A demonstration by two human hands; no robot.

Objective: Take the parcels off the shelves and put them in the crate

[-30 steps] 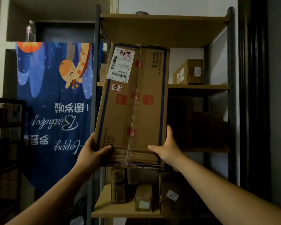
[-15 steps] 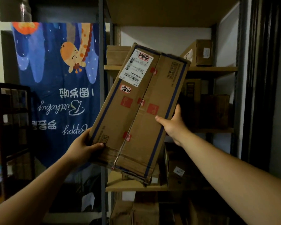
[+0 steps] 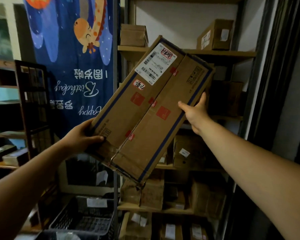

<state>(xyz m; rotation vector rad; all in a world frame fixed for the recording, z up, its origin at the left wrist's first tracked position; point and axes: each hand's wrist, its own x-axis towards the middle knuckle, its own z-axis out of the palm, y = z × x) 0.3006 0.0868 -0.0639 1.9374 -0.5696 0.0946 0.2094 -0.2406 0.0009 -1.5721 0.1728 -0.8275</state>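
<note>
A long brown cardboard parcel [image 3: 151, 110] with blue edge stripes, red stickers and a white shipping label is held in the air in front of the shelves, tilted with its top to the right. My left hand [image 3: 81, 137] grips its lower left corner. My right hand [image 3: 196, 113] grips its right edge, thumb on the front face. A dark mesh crate [image 3: 83, 219] stands on the floor at the lower left, with a white label on its far wall. Several more parcels [image 3: 215, 34] remain on the shelves [image 3: 220, 54].
A metal shelf post [image 3: 115, 84] runs down the middle. A blue birthday banner [image 3: 73, 66] hangs to its left. A dark wooden rack [image 3: 31, 108] with stacked items stands at far left. A dark door frame [image 3: 274, 101] borders the right.
The parcel has come off the shelf, tilted further clockwise and moved lower. My view has dropped, so the lower shelves and the crate now show.
</note>
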